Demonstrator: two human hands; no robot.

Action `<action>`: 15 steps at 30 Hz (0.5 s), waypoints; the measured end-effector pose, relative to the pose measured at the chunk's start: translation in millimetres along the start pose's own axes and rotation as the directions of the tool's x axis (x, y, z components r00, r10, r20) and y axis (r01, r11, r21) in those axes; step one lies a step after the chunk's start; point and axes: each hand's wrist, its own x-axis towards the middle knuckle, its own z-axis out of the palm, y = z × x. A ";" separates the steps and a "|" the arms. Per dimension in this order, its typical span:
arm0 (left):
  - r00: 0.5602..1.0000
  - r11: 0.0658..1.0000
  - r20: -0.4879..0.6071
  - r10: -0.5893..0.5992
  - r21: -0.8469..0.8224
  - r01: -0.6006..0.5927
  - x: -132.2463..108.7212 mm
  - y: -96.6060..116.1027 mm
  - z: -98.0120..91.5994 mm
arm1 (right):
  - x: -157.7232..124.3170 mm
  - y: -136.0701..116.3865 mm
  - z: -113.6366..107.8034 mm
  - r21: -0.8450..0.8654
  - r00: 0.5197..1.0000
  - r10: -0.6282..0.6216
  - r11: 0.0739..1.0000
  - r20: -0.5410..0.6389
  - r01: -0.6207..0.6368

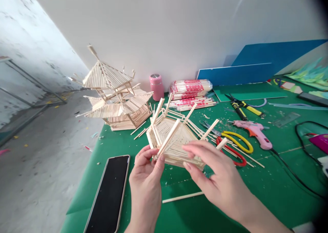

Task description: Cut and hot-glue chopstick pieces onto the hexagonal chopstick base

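A six-sided frame built of wooden sticks [176,134] rests on the green table, with several posts rising and leaning out from its corners. My left hand [147,175] is closed on its front left corner, thumb and fingers pinching the foot of a post [169,137]. Over the front right side is my right hand [212,171], thumb and fingers apart and nothing between them; whether a fingertip touches the frame I cannot tell. One loose stick [181,197] lies in front, its right end hidden behind my right hand.
A finished-looking stick pavilion [115,93] stands at the back left, beside a pink jar [156,86] and packs of chopsticks [191,89]. A phone [109,192] lies left. Scissors [237,140], pliers [243,108] and a pink glue gun [253,132] with its cord lie right.
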 end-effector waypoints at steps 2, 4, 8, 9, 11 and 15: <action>1.000 1.000 -0.019 -0.003 -0.001 0.003 0.7 0.8 0.8 | -21.5 4.7 -1.6 0.057 0.995 0.058 0.997 -0.086 -0.053; 0.999 1.000 -0.036 0.000 -0.004 0.000 1.2 2.1 2.4 | -45.1 15.6 1.9 0.082 0.962 0.196 0.980 -0.191 -0.183; 1.000 1.000 -0.028 0.010 -0.028 -0.011 1.3 5.0 7.9 | -77.2 43.0 17.3 0.131 0.809 0.511 0.859 -0.292 -0.495; 1.000 1.000 -0.028 0.009 -0.030 -0.010 1.1 5.7 9.7 | -79.5 47.9 21.2 0.130 0.799 0.539 0.841 -0.266 -0.525; 0.999 1.000 -0.035 0.011 -0.028 -0.012 0.7 7.1 13.8 | -77.8 53.8 27.9 0.147 0.807 0.561 0.827 -0.185 -0.542; 0.999 0.999 -0.035 0.029 -0.026 -0.030 -0.5 10.3 20.3 | -65.6 57.1 34.8 0.311 0.822 0.557 0.807 -0.117 -0.503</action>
